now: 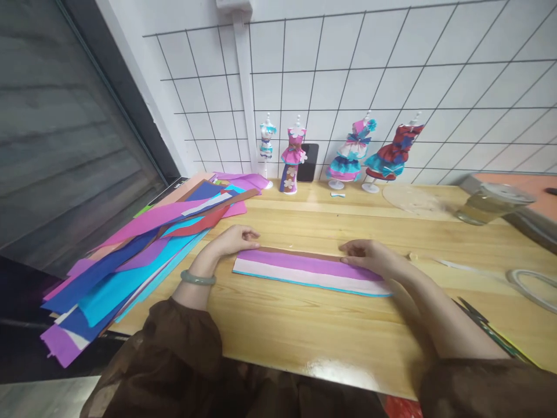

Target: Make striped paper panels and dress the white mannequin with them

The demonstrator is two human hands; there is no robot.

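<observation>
Stacked coloured strips (304, 274), paper or cloth, lie flat across the wooden table in front of me. Brown, purple, pale pink and blue bands show one below another. At their upper left corner is my left hand (235, 239), fingers curled and thumb at the brown edge. My right hand (368, 256) has its thumb on the purple band toward the right end, with curled fingers at the far edge. Both hands appear to pinch that top edge. The right hand and wrist cover part of the strips' right end.
A heap of coloured sheets (143, 249) lies at left. Several small dress forms (348, 154) stand along the tiled wall, a phone (308, 162) behind them. On the right are a lidded cup (491, 203), a roll of white tape (533, 287) and scissors (487, 328) by my forearm.
</observation>
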